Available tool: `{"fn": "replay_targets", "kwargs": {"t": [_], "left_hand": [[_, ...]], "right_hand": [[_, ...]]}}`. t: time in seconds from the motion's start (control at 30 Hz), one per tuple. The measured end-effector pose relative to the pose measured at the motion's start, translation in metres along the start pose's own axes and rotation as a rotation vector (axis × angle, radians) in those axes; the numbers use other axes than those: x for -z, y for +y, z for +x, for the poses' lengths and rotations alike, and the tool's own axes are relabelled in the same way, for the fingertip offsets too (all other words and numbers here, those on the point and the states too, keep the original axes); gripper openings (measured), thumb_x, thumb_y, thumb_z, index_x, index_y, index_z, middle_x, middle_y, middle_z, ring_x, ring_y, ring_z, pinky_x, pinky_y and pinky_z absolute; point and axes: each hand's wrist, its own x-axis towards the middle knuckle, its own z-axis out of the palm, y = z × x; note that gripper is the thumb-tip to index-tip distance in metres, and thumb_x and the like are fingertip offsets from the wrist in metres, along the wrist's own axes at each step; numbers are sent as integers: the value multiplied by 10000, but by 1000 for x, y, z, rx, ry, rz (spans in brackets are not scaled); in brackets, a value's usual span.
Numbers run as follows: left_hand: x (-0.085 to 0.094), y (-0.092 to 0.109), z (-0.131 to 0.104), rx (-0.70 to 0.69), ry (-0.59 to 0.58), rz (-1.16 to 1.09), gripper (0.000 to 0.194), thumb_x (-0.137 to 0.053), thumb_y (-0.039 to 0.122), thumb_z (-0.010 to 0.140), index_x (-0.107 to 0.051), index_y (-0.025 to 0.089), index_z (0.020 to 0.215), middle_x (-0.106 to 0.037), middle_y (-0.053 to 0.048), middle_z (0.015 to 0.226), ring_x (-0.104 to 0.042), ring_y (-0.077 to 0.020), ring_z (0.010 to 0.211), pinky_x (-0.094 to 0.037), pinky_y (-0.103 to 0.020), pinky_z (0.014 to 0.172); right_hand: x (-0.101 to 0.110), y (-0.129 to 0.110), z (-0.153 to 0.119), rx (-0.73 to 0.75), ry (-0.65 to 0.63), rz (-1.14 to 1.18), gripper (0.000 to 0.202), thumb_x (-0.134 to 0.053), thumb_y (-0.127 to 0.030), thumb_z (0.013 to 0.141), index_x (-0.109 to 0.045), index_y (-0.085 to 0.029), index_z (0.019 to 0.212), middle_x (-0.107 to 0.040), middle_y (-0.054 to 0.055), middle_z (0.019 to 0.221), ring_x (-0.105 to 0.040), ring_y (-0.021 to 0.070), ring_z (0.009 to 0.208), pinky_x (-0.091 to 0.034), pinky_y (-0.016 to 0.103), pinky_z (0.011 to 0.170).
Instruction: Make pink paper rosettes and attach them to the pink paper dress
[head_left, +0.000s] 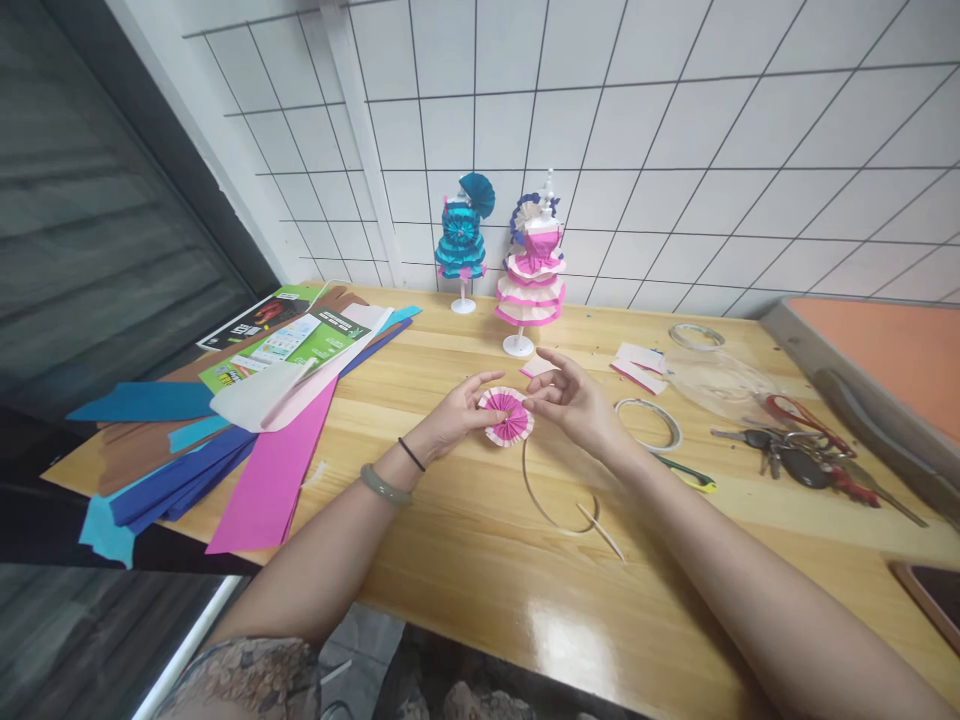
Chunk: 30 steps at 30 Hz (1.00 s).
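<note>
A round pleated paper rosette (507, 424), pink with a white rim, is held by my left hand (459, 412), whose thumb lies across its front. My right hand (571, 402) is curled at the upper right edge of the rosette, thumb and fingers drawn together; what lies between them is hidden. A thin pale strip (540, 508) hangs below the rosette and curves over the wooden table (450, 545). Past my hands stand two small white dress forms, one in a teal ruffled paper dress (459, 245), one in a pink and white dress (530, 285).
Coloured crepe paper strips (274, 480) and printed packaging (300, 350) lie at left. On the right are paper pieces (639, 368), tape rolls (651, 425), scissors (686, 474), keys (802, 462) and a phone (930, 595). A tiled wall (637, 140) rises behind.
</note>
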Motion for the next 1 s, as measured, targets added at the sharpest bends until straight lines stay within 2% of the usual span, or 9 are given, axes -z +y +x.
{"fn": "replay_targets", "kwargs": {"t": [0.27,0.53,0.83,1.0], "left_hand": [[1,-1,1,8,6,7,651,-718,173,638,-445,186,1229,-598,-54,961,-557,-130,849,-416,-297,808],[1,-2,2,-3,18,-3,643,-717,168,637,-448,178,1221,-600,-71,1008,-563,-139,872,-410,-309,831],[3,-3,3,-2,38,-8,635,-718,156,628,-463,175,1209,-605,-76,1019,-570,-154,895,-410,-332,854],[4,-4,3,-17,51,0,635,-712,151,637,-456,173,1218,-600,-71,1002,-566,-147,898,-414,-321,853]], "right_hand": [[5,2,2,1,-23,-60,782,-709,-327,654,-324,-217,1326,-598,39,877,-618,145,696,-503,331,684],[5,-1,1,-2,16,-78,627,-664,-337,702,-420,-198,1263,-643,81,936,-631,191,825,-492,388,788],[3,4,1,22,3,-62,522,-638,-328,734,-456,-200,1206,-611,102,1046,-624,198,908,-470,415,865],[2,1,0,40,-5,-83,458,-629,-327,744,-499,-206,1165,-606,98,1084,-575,209,1021,-432,418,927]]}}
